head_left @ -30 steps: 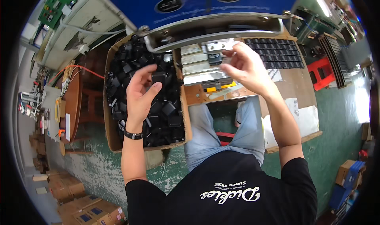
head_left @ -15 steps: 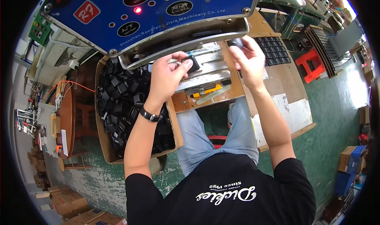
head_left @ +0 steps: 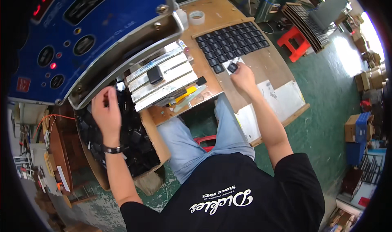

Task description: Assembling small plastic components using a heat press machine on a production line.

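My right hand [head_left: 244, 77] pinches a small black square plastic casing [head_left: 232, 67] just over the board, beside the near edge of a block of several like casings [head_left: 230, 42] set in rows, printed side up. On the silver grooved metal fixture [head_left: 165, 88] under the machine lies another black casing [head_left: 154, 74], touched by neither hand. My left hand [head_left: 107, 113] is over the cardboard box [head_left: 157, 140] of loose black casings [head_left: 132, 148], below the machine's metal lip. Its fingers are curled in; what they hold, if anything, is hidden.
A blue machine panel [head_left: 106, 32] with a metal lip overhangs the fixture at upper left. A yellow-handled tool [head_left: 187, 94] lies at the fixture's near edge. A tape roll [head_left: 197, 17] stands at the table's back. A red stool [head_left: 295, 44] is on the floor to the right.
My left hand has let go of its casing, now on the fixture, and moved left over the box. My right hand has carried a casing right to the rows. The view has turned.
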A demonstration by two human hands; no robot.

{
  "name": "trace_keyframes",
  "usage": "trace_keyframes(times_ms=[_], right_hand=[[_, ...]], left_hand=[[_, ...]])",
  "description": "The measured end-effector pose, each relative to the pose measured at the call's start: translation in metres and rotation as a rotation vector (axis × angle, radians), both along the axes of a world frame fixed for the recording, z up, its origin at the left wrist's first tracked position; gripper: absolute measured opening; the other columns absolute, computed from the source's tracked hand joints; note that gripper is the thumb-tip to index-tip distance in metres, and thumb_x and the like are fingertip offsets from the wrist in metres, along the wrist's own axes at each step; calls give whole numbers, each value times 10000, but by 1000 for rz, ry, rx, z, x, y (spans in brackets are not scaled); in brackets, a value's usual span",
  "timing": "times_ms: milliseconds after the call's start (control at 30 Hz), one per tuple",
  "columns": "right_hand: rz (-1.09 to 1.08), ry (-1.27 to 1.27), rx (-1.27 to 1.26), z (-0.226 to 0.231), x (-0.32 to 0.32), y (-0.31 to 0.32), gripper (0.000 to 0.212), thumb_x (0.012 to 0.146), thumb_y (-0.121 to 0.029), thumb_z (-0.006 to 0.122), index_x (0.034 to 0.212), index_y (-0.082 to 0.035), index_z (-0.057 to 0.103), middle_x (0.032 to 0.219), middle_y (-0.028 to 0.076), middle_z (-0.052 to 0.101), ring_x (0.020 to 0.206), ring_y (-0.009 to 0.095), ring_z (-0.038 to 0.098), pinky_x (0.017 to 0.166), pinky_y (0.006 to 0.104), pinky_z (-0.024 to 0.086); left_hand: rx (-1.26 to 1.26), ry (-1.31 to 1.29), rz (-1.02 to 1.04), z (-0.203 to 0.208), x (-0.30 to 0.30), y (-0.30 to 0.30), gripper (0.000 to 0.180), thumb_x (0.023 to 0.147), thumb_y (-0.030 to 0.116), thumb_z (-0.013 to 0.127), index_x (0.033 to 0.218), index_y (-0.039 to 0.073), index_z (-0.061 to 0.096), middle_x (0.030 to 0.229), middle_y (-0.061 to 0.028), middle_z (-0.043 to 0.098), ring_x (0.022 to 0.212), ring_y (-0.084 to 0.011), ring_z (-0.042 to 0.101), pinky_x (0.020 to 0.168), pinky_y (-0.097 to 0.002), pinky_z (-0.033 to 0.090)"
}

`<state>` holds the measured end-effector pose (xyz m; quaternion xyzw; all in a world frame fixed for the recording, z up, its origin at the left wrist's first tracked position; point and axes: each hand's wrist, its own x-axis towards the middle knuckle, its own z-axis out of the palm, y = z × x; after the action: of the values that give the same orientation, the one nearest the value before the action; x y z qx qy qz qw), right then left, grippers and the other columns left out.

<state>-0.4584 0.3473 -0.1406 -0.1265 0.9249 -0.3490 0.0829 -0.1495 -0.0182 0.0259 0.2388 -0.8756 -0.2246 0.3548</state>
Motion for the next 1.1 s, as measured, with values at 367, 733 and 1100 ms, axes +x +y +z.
trace_keyframes(times_ms=[367,733,1100], right_hand=[[-45,143,12,-16,0,-18,466,844,-122,626,1269,38,732,1091,236,771,1021,443,729,906,479,586],[7,-85,-378,14,8,-19,377,935,-80,727,1299,18,720,879,59,689,758,126,605,703,247,514],[481,123,-931,144,92,-97,308,982,16,684,1289,11,709,943,33,658,768,88,556,699,222,489]], left_hand=[[-133,-571,32,-47,59,-52,222,869,98,709,1080,36,738,953,-117,744,831,-352,676,787,-419,548],[-114,-591,217,-45,60,-53,312,805,189,759,1075,32,738,1106,-164,707,935,-410,704,806,-434,568],[-44,-673,170,-40,52,-63,264,821,187,792,1008,9,735,1165,-142,737,906,-363,707,808,-430,576]])
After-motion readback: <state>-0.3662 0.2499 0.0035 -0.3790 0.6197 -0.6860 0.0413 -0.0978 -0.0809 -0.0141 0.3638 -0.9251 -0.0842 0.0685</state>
